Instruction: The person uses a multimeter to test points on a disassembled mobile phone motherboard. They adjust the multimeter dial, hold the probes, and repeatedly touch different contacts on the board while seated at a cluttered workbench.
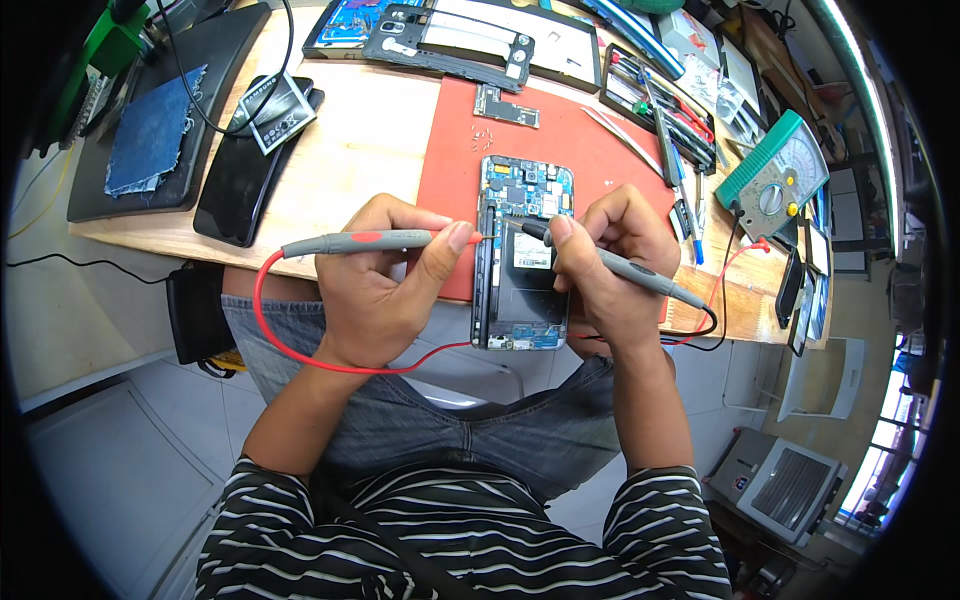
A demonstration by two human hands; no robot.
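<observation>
An opened phone [528, 300] with its blue circuit board showing lies on the red mat [450, 190], its lower end at the table's near edge. My left hand [385, 285] grips a grey and red test probe [355, 241], its tip pointing right at the phone's upper left part. In my right hand [620, 265] is a grey and black test probe [640, 272], its tip directed left over the phone's board. Both tips are close together; whether they touch the board I cannot tell. A green analog multimeter [775, 185] with red and black leads stands at the right.
Beyond the phone are a small loose circuit board [507, 107], tiny screws [482, 137] and a black phone frame [440, 45]. A toolbox [655, 110] and tweezers [625, 138] lie at the far right. On the left are a black phone [240, 195], a battery [277, 112] and a blue cloth [155, 135].
</observation>
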